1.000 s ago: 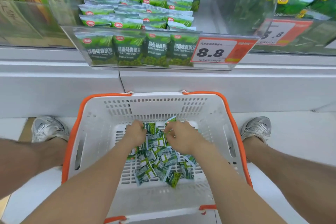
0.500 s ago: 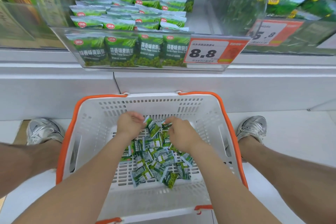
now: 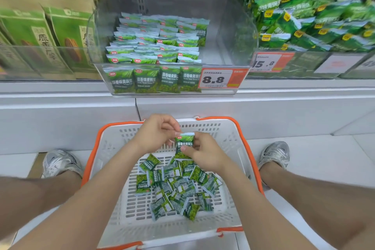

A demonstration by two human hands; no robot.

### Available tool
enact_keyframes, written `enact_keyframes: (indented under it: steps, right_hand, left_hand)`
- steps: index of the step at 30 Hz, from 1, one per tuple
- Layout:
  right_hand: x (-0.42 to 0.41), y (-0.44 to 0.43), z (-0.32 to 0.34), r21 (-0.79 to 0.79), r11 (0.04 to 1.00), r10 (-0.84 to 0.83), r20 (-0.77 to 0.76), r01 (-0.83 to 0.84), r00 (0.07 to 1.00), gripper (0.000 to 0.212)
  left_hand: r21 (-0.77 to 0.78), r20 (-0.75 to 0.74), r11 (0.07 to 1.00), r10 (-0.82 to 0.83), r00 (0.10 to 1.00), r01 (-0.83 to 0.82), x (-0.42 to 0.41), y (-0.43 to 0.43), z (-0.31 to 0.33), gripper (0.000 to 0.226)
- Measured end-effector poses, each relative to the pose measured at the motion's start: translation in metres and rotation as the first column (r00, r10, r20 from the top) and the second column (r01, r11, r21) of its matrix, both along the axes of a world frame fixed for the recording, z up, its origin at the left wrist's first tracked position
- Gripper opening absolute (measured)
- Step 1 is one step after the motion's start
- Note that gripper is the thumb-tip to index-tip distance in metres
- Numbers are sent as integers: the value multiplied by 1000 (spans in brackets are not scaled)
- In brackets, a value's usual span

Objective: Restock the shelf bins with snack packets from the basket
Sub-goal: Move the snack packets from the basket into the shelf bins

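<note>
**Held packet** [image 3: 184, 145]: a small, pillow-shaped foil sachet in glossy green, with a pale top band, a red oval logo and white lettering. It is hanging upright at frame centre, above the far part of the basket, with its front face showing.

**Right hand** [image 3: 205, 152]: it is gripping the sachet, with the thumb lying across the lower front and the fingers curling behind.

**Left hand** [image 3: 156, 132]: it is curling its fingers and pinching the sachet's top left corner.

**Basket** [image 3: 250, 160]: white perforated plastic, rectangular with rounded corners and an orange rim. It is sitting on the floor at lower centre, between two silver trainers [image 3: 58, 162].

**Loose packets** [image 3: 176, 186]: a crinkled heap is lying on the slotted bottom, some showing green fronts and some grey printed backs.

**Shelf bin** [image 3: 229, 26]: clear rigid plastic with rounded walls, standing on the white shelf [image 3: 81, 103] at upper centre.
- Stocked packets [image 3: 156, 46] of the same design are filling its left and middle in overlapping rows.
- An orange-and-white price tag [image 3: 217, 79] reading 8.8 is sitting at the front right.

**Neighbours**: brown paper bags [image 3: 40, 32] with green labels are standing at upper left. Larger glossy green bags [image 3: 304, 18] are piling at upper right, blurred.
</note>
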State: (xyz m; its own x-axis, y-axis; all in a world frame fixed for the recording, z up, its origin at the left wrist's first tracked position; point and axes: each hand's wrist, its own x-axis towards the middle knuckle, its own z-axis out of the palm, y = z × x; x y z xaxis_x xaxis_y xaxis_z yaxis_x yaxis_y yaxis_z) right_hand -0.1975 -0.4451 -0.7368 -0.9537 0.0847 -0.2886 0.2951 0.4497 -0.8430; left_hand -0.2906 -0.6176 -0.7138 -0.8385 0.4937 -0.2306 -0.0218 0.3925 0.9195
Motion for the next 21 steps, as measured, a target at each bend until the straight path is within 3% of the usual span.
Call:
enact_keyframes:
  steps: [2,7,12,14,16,17,19,21]
  right_hand:
    - [2,-5,19,-59,998,-37,-102,31,994,20]
    - [3,-26,80,-186,965,-248,-441,183,862,14]
    - [-9,-39,158,-259,881,-462,-647,395,607,7]
    - [-23,-34,187,-273,833,-515,-698,481,497,7]
    - [-45,-20,208,-186,815,-475,-756,548,450,8]
    - [-60,-12,216,-103,808,-428,-780,581,457,15]
    - [-93,5,226,109,780,-305,-794,616,526,28]
    - [-127,20,228,334,737,-198,-724,588,660,34]
  left_hand:
    - [-1,-59,999,-53,997,53,0,-1,27,10]
    - [151,-209,982,-79,975,112,1,-3,108,10]
    - [413,-315,911,132,940,10,5,6,168,13]
    - [436,-409,897,272,871,-75,0,11,180,21]
    - [345,-600,925,350,719,-162,-15,13,183,23]
    - [246,-701,949,313,641,-195,-25,13,182,21]
    - [-59,-816,969,91,571,-239,-46,10,180,21]
    - [-337,-795,913,-146,588,-228,-63,10,179,36]
